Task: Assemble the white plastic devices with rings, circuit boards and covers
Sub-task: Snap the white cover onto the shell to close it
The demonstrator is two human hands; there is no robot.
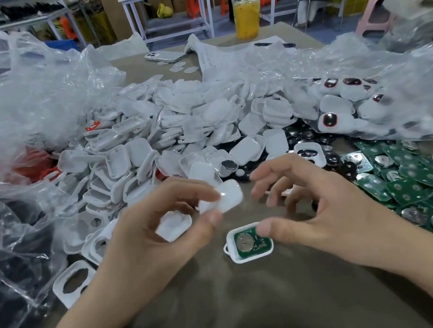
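Pinching a white cover point(228, 195) between thumb and forefinger, the left grip point(147, 237) sits centre-left in the frame, with a second white cover point(175, 226) tucked under its curled fingers. The right grip point(327, 209), centre-right, is loosely curled and holds nothing. Its thumb tip lies at the upper right corner of a white shell point(230, 239); whether it touches is unclear. That shell rests on the worktop point(258, 311) at lower centre, with a green circuit board point(252, 242) seated inside. Heaped white shells point(163, 132) fill the middle, and loose green boards point(421, 185) lie at the right.
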